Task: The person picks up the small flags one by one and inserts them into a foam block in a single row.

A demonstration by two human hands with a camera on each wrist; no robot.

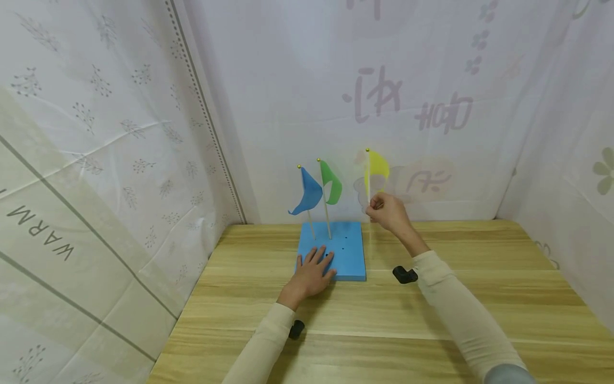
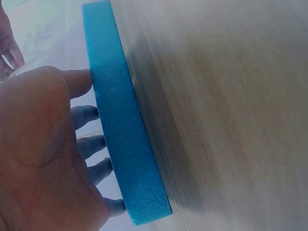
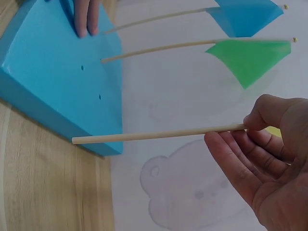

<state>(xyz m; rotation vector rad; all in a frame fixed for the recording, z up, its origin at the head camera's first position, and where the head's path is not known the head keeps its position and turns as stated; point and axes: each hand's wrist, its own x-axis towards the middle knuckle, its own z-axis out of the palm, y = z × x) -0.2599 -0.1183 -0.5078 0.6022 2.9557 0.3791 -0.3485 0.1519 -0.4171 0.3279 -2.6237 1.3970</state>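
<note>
A blue foam block (image 1: 352,261) with small holes in its top lies on the table. My left hand (image 1: 310,273) rests on the block's near left part, fingers spread; in the left wrist view its fingertips touch the top edge of the foam. My right hand (image 1: 387,212) pinches the wooden stick of a yellow flag (image 1: 379,169) between thumb and fingers. In the right wrist view the stick's bare lower end points toward the block, beside two holes. A blue flag (image 1: 309,191) and a green flag (image 1: 332,182) stand in the block's far left part, both on wooden sticks.
The wooden table (image 1: 455,314) reaches back to a printed white curtain (image 1: 288,80), with more curtain on both sides. A black object (image 1: 405,274) shows beside the right cuff, and another black object (image 1: 297,329) beside the left cuff.
</note>
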